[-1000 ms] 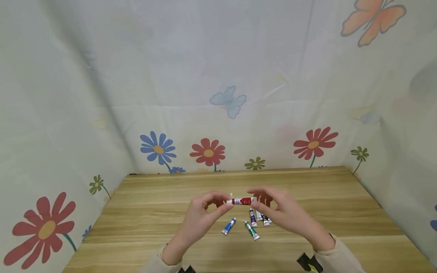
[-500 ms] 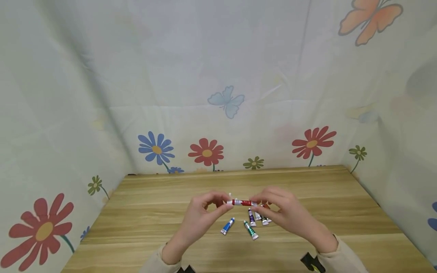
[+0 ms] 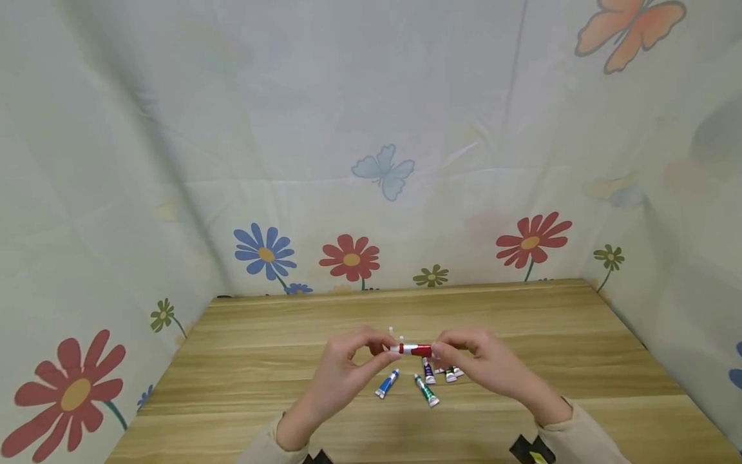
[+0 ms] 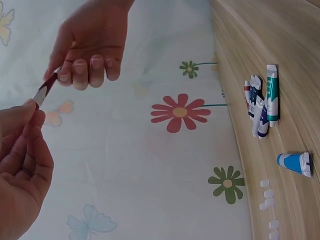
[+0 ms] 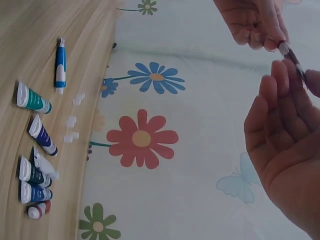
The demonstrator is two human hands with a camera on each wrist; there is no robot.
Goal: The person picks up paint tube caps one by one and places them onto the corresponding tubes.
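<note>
A red paint tube (image 3: 416,350) is held level above the table between my two hands. My left hand (image 3: 348,364) pinches its left end between thumb and forefinger, which cover that end. The tube's right end is gripped by the thumb and fingers of my right hand (image 3: 484,361), so its tail is hidden. Below on the table lie a blue paint tube (image 3: 387,383), a green paint tube (image 3: 426,390) and a purple paint tube (image 3: 428,372). More tubes, partly behind my right hand in the head view, appear in the right wrist view, including a white paint tube (image 5: 45,165).
Several small white caps (image 4: 269,194) lie on the wooden table (image 3: 278,386), beyond the tubes. A pale curtain (image 3: 301,129) printed with flowers and butterflies stands along the back and both sides of the table.
My right hand's fingers have closed onto the red tube's right end, where its forefinger was lifted off before. The tube has dropped slightly. My left hand keeps its pinch.
</note>
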